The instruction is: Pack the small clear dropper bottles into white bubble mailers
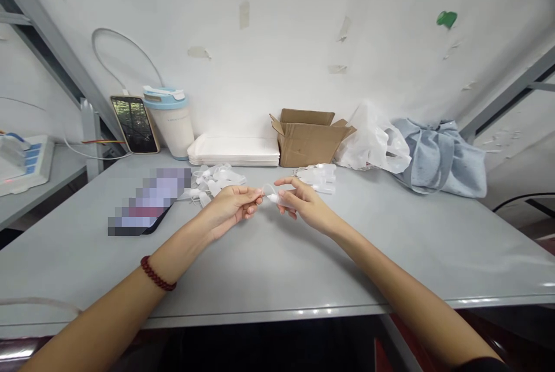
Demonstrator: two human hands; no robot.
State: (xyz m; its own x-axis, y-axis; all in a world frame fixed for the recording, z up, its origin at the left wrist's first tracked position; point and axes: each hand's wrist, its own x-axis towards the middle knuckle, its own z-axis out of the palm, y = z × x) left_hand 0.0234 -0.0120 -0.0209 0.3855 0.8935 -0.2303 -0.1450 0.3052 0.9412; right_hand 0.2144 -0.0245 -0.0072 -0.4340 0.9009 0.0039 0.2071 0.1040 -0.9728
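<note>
One small white tube is in the centre of the frame. The right hand holds it between thumb and fingers; the left hand pinches its thin loop. A white pile lies left of centre.

The head-worn camera is looking forward and down across the gray desk (left hand and right hand showing mid-view) toward the white wall.
</note>
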